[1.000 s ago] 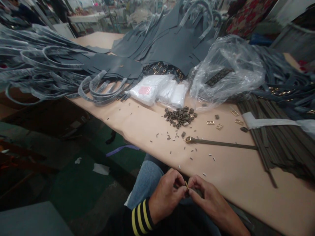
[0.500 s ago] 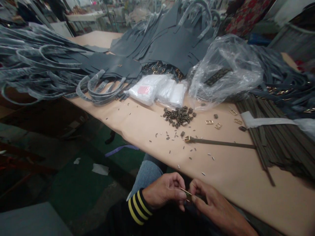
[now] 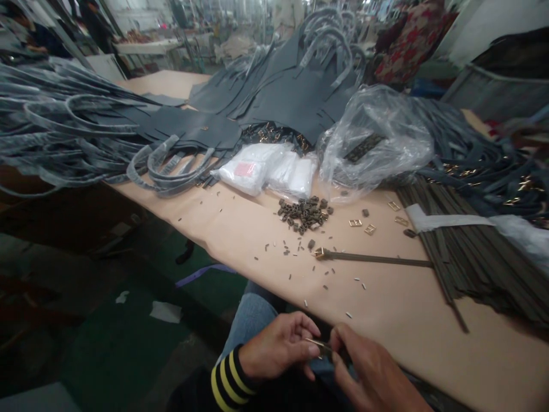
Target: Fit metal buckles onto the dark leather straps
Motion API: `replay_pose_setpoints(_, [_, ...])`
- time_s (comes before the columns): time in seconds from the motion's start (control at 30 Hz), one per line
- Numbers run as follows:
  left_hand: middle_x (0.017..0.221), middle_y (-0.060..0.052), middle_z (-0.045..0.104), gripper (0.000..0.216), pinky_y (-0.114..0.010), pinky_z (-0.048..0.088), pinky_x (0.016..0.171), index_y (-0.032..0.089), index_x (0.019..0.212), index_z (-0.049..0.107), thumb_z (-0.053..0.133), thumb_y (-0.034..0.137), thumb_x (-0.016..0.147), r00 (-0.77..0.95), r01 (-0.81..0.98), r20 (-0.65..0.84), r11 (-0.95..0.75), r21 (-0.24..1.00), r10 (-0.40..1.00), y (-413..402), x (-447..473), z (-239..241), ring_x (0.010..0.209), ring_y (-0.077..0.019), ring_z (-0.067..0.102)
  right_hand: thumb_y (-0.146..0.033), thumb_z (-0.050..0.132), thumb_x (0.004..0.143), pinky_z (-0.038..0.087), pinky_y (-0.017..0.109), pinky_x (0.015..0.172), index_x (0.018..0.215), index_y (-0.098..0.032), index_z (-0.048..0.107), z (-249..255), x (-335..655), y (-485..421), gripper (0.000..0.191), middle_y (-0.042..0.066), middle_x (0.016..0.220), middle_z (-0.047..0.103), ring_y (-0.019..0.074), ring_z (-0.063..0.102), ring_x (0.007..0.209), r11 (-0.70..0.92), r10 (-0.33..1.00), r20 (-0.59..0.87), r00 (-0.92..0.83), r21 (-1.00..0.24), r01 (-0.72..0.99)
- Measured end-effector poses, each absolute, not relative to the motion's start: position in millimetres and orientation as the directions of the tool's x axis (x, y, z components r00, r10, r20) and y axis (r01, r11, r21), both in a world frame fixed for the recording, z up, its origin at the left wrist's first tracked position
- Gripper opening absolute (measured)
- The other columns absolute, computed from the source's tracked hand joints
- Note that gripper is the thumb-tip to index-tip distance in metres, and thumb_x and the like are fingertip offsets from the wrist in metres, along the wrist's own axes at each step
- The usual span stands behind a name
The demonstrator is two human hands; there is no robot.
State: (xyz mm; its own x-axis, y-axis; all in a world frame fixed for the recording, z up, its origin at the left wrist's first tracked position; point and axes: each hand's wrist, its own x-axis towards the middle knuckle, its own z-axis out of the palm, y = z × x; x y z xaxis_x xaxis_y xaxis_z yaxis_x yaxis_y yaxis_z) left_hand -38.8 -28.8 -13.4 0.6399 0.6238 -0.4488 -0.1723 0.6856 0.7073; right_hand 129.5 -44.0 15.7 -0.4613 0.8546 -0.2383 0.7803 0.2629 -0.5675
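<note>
My left hand [image 3: 278,346] pinches a thin gold buckle [image 3: 316,343] between thumb and fingers, just off the table's near edge. My right hand [image 3: 364,366] is closed at the buckle's other side, its thumb and forefinger on what looks like a dark olive strap end; most of it is hidden by the fingers. On the table beyond, an olive strap [image 3: 377,259] with a gold buckle at its end lies flat. Near it are a heap of small olive loops [image 3: 302,214], several loose gold buckles [image 3: 355,223] and scattered tiny pieces.
A bundle of olive straps [image 3: 480,257] lies at the right of the table [image 3: 429,309]. Behind stand white plastic packets [image 3: 253,169], a clear plastic bag [image 3: 386,137], grey sheets [image 3: 283,97] and wrapped grey handles [image 3: 64,131]. A person in a flowered garment [image 3: 405,43] is at the back.
The view has shifted, so the table's things sit slightly lower and further left. My right hand has turned, its fingers now covering more of the buckle's side.
</note>
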Motion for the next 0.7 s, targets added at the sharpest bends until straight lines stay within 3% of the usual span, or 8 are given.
replay_pose_setpoints(0.1, [0.065, 0.001, 0.05, 0.037, -0.022, 0.041, 0.05, 0.011, 0.077, 0.053, 0.059, 0.045, 0.065, 0.645, -0.045, -0.438, 0.604, 0.796, 0.626, -24.5, -37.2, -5.0, 0.052, -0.0088, 0.051, -0.01, 0.035, 0.071, 0.039, 0.026, 0.047, 0.073, -0.02, 0.046, 15.0, 131.7, -40.0, 0.014, 0.006, 0.062, 0.061, 0.0189, 0.059, 0.053, 0.414, 0.84, -0.148, -0.523, -0.449, 0.792])
replay_pose_setpoints(0.17, [0.065, 0.0, 0.048, 0.03, -0.023, 0.039, 0.053, 0.011, 0.071, 0.052, 0.054, 0.041, 0.07, 0.593, 0.007, -0.387, 0.476, 0.88, 0.706, -20.9, -36.1, 1.7, 0.056, -0.0105, 0.049, -0.008, 0.035, 0.071, 0.037, 0.025, 0.044, 0.073, -0.02, 0.046, 17.9, 133.8, -33.8, 0.016, 0.004, 0.06, 0.061, 0.018, 0.059, 0.05, 0.455, 0.822, -0.142, -0.551, -0.417, 0.787])
replay_pose_setpoints(0.3, [0.07, -0.002, 0.047, 0.015, -0.025, 0.036, 0.063, 0.014, 0.065, 0.049, 0.047, 0.025, 0.076, 0.442, 0.199, -0.192, 0.113, 0.973, 0.876, -12.5, -32.9, 14.3, 0.068, -0.0134, 0.045, -0.013, 0.034, 0.077, 0.039, 0.025, 0.049, 0.083, -0.02, 0.045, 32.3, 139.0, -16.9, 0.015, 0.005, 0.069, 0.064, 0.0185, 0.062, 0.06, 0.39, 0.82, -0.213, -0.532, -0.471, 0.791])
replay_pose_setpoints(0.4, [0.073, -0.003, 0.047, 0.014, -0.026, 0.036, 0.066, 0.015, 0.065, 0.047, 0.043, 0.02, 0.078, 0.368, 0.288, -0.092, -0.019, 0.958, 0.925, -6.7, -29.0, 17.7, 0.072, -0.0144, 0.045, -0.017, 0.035, 0.08, 0.04, 0.026, 0.054, 0.081, -0.021, 0.047, 41.6, 140.8, -3.9, 0.013, 0.005, 0.073, 0.065, 0.0198, 0.062, 0.067, 0.354, 0.82, -0.259, -0.51, -0.472, 0.808])
replay_pose_setpoints(0.47, [0.073, -0.003, 0.049, 0.014, -0.025, 0.038, 0.065, 0.015, 0.066, 0.048, 0.042, 0.021, 0.079, 0.361, 0.265, -0.101, 0.002, 0.964, 0.927, -3.2, -25.9, 15.2, 0.071, -0.0139, 0.047, -0.02, 0.035, 0.082, 0.038, 0.026, 0.055, 0.074, -0.021, 0.048, 43.7, 140.1, 4.1, 0.016, 0.005, 0.07, 0.064, 0.0195, 0.061, 0.066, 0.345, 0.821, -0.279, -0.498, -0.452, 0.823])
replay_pose_setpoints(0.63, [0.056, 0.002, 0.05, 0.021, -0.018, 0.036, 0.041, 0.015, 0.07, 0.047, 0.042, 0.033, 0.078, 0.389, 0.054, -0.359, 0.368, 0.928, 0.848, 4.2, -19.4, -0.3, 0.041, -0.0075, 0.047, -0.019, 0.035, 0.082, 0.035, 0.024, 0.054, 0.073, -0.02, 0.051, 40.9, 135.0, 22.6, 0.018, 0.004, 0.067, 0.063, 0.0167, 0.058, 0.062, 0.367, 0.82, -0.265, -0.507, -0.437, 0.821])
replay_pose_setpoints(0.7, [0.054, 0.003, 0.05, 0.025, -0.016, 0.033, 0.037, 0.014, 0.068, 0.046, 0.044, 0.037, 0.077, 0.341, 0.023, -0.354, 0.368, 0.929, 0.871, 7.7, -19.1, -4.6, 0.036, -0.0052, 0.044, -0.018, 0.036, 0.081, 0.035, 0.024, 0.054, 0.074, -0.019, 0.054, 41.5, 133.1, 31.4, 0.019, 0.003, 0.065, 0.063, 0.0168, 0.058, 0.062, 0.383, 0.807, -0.268, -0.527, -0.443, 0.811])
